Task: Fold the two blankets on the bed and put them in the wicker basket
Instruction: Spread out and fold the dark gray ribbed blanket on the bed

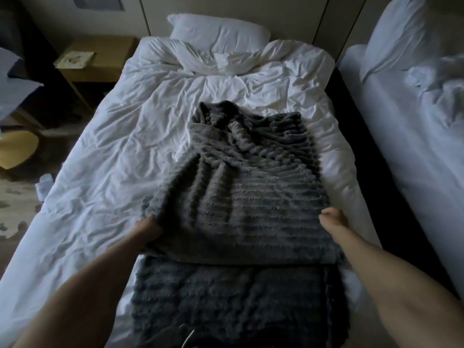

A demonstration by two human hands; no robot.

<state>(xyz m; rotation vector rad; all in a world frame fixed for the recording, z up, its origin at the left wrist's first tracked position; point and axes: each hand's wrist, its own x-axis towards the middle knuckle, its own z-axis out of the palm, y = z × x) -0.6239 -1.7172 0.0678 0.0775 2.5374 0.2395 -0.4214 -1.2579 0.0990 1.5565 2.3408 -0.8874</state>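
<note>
A grey ribbed fleece blanket (pixel 251 192) lies lengthwise on the right half of the bed (pixel 113 151), bunched at its far end. Its near part is raised off the bed. My left hand (pixel 148 228) grips the blanket's left edge, fingers buried in the fleece. My right hand (pixel 335 221) holds the right edge, with only the thumb and a fingertip showing. Below the raised fold, more dark grey fleece (pixel 238 305) lies flat at the foot of the bed; I cannot tell whether it is a second blanket or the same one. No wicker basket is in view.
Two white pillows (pixel 218 28) lie at the head of the rumpled white duvet. A second white bed (pixel 414 126) stands close on the right across a dark gap. A wooden nightstand (pixel 100 61) and a yellow chair (pixel 17 148) stand on the left.
</note>
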